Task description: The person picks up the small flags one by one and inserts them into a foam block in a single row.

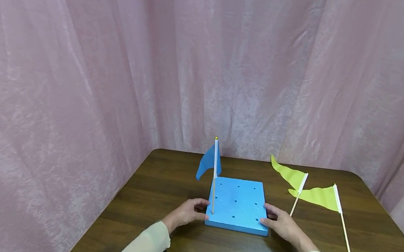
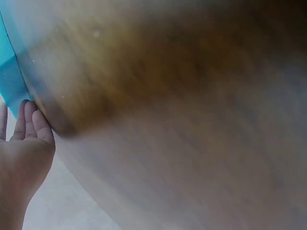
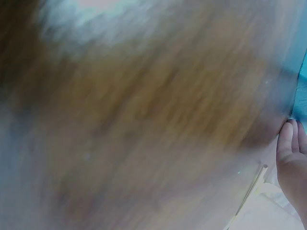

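A square blue board (image 1: 244, 209) with several small holes lies on the table between the two hands. Its left edge is held by the left hand (image 1: 186, 214), thumb near the front corner. On the opposite edge, the right hand (image 1: 281, 224) grips with its thumb over the top face near a hole. A blue pennant flag (image 1: 208, 162) stands upright, its wooden stick in the front-left hole. In the left wrist view, the left hand's fingers (image 2: 29, 120) meet the board's side (image 2: 12, 79); the right wrist view shows the right fingers (image 3: 286, 136) at the other side.
Two yellow-green flags lie right of the board on the brown wooden table (image 1: 139, 211): one flag (image 1: 291, 176) close behind the right hand, another flag (image 1: 320, 197) farther right. A pink curtain (image 1: 205, 71) hangs behind and around the table.
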Demonstrator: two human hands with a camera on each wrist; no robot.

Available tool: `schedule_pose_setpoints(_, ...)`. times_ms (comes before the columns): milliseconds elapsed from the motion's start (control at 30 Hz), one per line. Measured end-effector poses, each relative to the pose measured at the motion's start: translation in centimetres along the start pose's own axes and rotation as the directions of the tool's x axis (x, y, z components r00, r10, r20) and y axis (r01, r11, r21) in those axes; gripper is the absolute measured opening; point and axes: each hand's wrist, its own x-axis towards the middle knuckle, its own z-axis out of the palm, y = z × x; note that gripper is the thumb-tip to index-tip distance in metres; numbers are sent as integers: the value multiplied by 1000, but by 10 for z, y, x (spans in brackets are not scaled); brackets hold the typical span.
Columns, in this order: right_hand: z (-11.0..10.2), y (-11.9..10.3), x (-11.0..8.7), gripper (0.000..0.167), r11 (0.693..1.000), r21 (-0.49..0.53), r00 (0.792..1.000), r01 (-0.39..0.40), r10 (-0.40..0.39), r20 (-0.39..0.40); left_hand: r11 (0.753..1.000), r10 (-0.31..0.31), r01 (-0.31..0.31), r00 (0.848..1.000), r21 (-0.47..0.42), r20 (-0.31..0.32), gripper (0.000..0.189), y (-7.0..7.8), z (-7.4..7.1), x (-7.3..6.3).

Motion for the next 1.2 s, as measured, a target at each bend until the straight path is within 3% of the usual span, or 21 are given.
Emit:
schedule_pose_setpoints(400,-21,1,-1,58,1000,-9,987,-3,2,-159,1000,-5,5,1000,10,13,49,5,-1,2)
schedule_pose_setpoints(600,-39,6,-3,66,997,5,970,-73,73,-232,1000,-15,14,1000,10,23,49,2,-3,2)
schedule_pose_setpoints(767,-55,13,-4,69,990,-9,943,-140,131,-305,1000,-17,17,999,8,28,49,1,-4,1)
schedule_pose_setpoints(967,-67,23,-4,62,976,-19,886,-216,187,-424,1000,-16,16,999,10,29,49,2,-4,1)
schedule_pose_setpoints(1200,-73,29,-3,63,962,43,849,-269,257,-462,1000,-25,25,999,1,31,49,2,-3,2)
